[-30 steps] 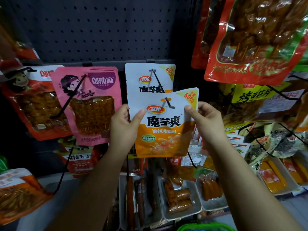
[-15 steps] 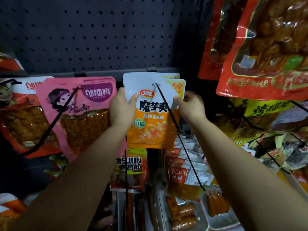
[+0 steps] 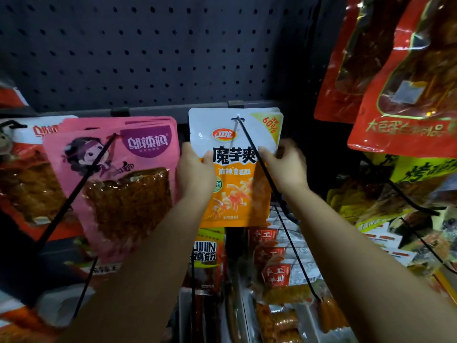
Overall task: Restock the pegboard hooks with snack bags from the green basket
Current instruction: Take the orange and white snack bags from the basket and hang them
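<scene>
A white and orange snack bag (image 3: pixel 235 169) hangs at the back of a long black hook (image 3: pixel 262 169), flat against the dark pegboard (image 3: pixel 148 45). The hook's wire passes through the hole near the bag's top edge. My left hand (image 3: pixel 195 172) grips the bag's left edge, thumb on the front. My right hand (image 3: pixel 284 164) pinches its right edge at the same height. The green basket is out of view.
Pink snack bags (image 3: pixel 118 179) hang on a hook just left of my left hand. Large red bags (image 3: pixel 400 78) hang at the upper right, yellow and dark ones (image 3: pixel 408 194) below them. Trays of sausages and packets (image 3: pixel 279 293) lie under my arms.
Both hands have slid the bag from the hook's front tip back to the pegboard, over the one hanging there. The view has moved closer to the board.
</scene>
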Motion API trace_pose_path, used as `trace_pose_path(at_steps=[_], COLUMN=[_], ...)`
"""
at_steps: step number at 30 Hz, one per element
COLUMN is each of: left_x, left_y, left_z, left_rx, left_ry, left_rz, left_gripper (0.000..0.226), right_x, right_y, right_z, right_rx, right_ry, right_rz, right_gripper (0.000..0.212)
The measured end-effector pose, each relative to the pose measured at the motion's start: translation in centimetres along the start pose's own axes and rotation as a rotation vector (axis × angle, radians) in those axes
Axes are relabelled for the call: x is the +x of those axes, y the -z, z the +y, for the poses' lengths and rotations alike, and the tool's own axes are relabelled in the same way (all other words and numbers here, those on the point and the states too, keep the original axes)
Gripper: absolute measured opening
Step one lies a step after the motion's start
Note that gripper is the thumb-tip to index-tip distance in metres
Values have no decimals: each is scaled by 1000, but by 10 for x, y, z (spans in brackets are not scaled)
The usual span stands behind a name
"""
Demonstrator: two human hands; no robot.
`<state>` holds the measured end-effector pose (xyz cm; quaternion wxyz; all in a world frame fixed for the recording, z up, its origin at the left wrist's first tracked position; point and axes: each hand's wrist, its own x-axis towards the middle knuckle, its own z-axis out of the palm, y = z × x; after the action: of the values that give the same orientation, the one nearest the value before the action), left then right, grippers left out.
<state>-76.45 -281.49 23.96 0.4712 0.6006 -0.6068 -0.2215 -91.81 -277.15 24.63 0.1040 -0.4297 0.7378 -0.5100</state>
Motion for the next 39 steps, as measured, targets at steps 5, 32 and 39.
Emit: trace_pose_path(at_steps=[5,32,39], left_x=[-42,-202,-308], left_y=[-10,14,-33], left_z=[-41,-99,-138], left_rx=[-31,-343,-227], left_ry=[46,262,304], left_rz=[-65,-468,-817], left_gripper=[22,18,32], right_x=[-37,-175,-282], right_y=[-5,67,131], right_z=[47,112,238], right_rx=[36,241,267], right_ry=[-87,-218,-545], right_rz=[-203,-200,-188], right_gripper=[38,3,23])
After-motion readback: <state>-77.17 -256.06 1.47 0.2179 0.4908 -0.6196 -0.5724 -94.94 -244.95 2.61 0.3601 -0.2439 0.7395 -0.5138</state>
